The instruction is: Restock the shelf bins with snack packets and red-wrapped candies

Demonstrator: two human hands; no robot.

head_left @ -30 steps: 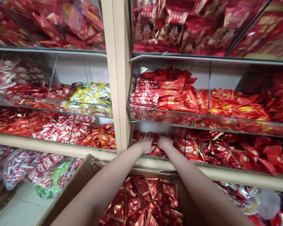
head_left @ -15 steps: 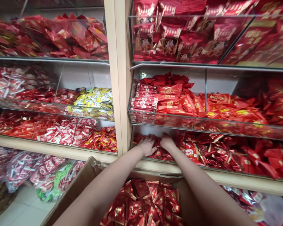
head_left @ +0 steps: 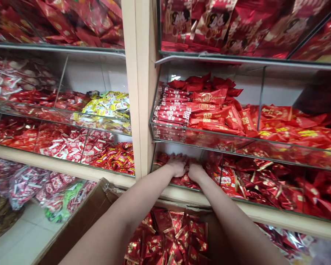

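Observation:
Both my hands are inside the lowest compartment right of the wooden upright, on small red-and-gold wrapped packets [head_left: 186, 179]. My left hand [head_left: 178, 165] lies palm down over them, its fingers spread and partly sunk among the wrappers. Close beside it, my right hand [head_left: 195, 171] is bent down into the same packets; its fingertips are hidden, so I cannot tell whether it grips one. Below my forearms an open cardboard box [head_left: 79, 217] holds many red packets with gold print [head_left: 168, 239].
A pale wooden upright [head_left: 142, 92] divides the shelves. A clear shelf front [head_left: 209, 138] runs above my hands, with red packets [head_left: 206, 106] behind it. Yellow-wrapped sweets [head_left: 110, 103] fill a bin on the left. Bagged sweets [head_left: 30, 184] lie by the tiled floor [head_left: 24, 235].
My left hand has shifted right, closer to my right hand, and both stay on the packets. The view has moved nearer to the shelves.

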